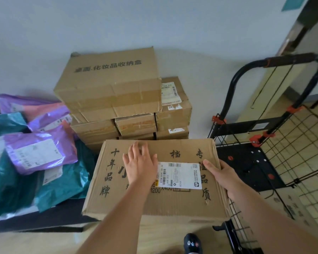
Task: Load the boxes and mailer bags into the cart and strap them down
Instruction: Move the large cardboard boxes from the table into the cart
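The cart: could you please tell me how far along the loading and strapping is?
Done: nothing yet; the visible base of the cart holds no parcel. In hand: the front box, with the left hand flat on top and the right hand gripping its right edge. Left: the stacked boxes behind it, the mailer bags, then strapping.

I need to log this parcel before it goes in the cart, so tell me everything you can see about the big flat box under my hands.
The large box is brown corrugated cardboard, wide and flat, closed, with black Chinese characters and a white shipping label on top. The left hand lies flat on top; the right hand grips its right edge, beside the cart.
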{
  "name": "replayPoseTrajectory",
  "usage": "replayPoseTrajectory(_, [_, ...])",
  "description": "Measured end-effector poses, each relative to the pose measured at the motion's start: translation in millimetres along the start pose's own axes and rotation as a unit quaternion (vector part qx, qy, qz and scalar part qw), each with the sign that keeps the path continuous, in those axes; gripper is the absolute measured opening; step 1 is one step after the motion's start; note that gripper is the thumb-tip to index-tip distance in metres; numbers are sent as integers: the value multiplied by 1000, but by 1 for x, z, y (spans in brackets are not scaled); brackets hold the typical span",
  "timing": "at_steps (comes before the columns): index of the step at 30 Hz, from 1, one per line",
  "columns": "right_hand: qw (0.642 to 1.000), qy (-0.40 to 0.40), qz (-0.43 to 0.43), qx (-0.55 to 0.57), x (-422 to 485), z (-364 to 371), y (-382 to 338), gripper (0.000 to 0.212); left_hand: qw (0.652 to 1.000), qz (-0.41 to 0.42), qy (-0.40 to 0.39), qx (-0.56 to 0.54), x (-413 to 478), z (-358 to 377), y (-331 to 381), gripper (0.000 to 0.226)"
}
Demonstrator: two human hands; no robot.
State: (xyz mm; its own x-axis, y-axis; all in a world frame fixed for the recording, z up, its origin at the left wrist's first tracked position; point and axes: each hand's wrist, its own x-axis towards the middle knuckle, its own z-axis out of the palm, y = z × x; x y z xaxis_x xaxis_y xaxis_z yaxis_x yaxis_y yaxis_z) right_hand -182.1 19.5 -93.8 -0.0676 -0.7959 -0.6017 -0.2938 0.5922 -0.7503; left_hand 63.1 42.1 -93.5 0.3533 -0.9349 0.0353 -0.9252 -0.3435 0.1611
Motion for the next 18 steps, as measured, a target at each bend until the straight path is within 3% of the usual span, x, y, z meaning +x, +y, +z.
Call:
replayPoseTrajectory(8, [997,69,16,9,-20,-24,25,68,1000,-9,28,12,-8,-4,-3,59])
replayPoseTrajectory(18, [993,117,12,33,-44,-91,37,65,991,-118,38,-48,-17,-24,18,88])
